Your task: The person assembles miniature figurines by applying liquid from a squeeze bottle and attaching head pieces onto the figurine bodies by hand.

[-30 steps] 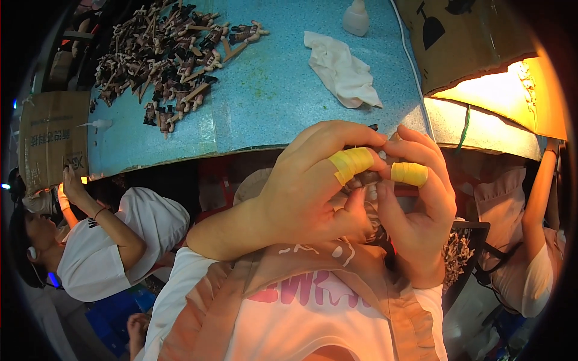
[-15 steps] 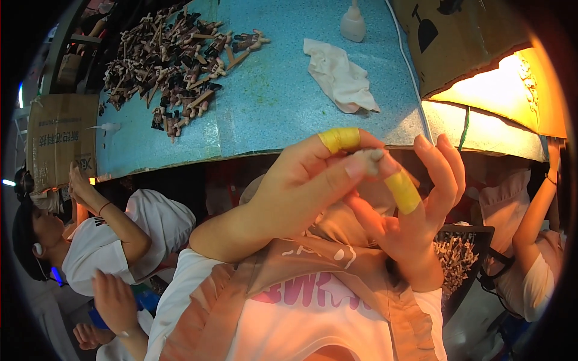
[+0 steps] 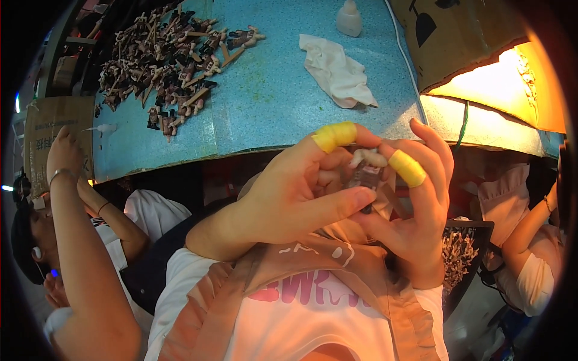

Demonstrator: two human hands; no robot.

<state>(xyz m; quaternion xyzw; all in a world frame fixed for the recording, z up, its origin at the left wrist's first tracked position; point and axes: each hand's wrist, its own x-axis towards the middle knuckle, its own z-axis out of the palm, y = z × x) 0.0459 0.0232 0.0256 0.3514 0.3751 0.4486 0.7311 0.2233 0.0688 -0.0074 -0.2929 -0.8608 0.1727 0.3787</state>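
A small figurine (image 3: pixel 365 175) with pale arms and a dark brown body is held in front of my chest, just off the near edge of the blue table. My left hand (image 3: pixel 295 186) has its thumb and fingers closed round it from one side. On the other side, my right hand (image 3: pixel 418 192) grips it with thumb and index finger, its other fingers curved. Yellow tape wraps the index finger of each hand. The figurine's lower end is partly hidden by my left thumb.
A pile of similar figurines and flat wooden sticks (image 3: pixel 159 66) covers the table's left part. A white cloth (image 3: pixel 340 72) and squeeze bottle (image 3: pixel 349 19) lie beyond my hands. Right are a cardboard box (image 3: pixel 457 42) and a black tray (image 3: pixel 484 240) of small pieces. Another person's arm (image 3: pixel 75 240) reaches in left.
The figurine has been turned, so its dark body now shows between my hands. My right fingers have curled in closer. At left, another person's arm has risen toward the cardboard box.
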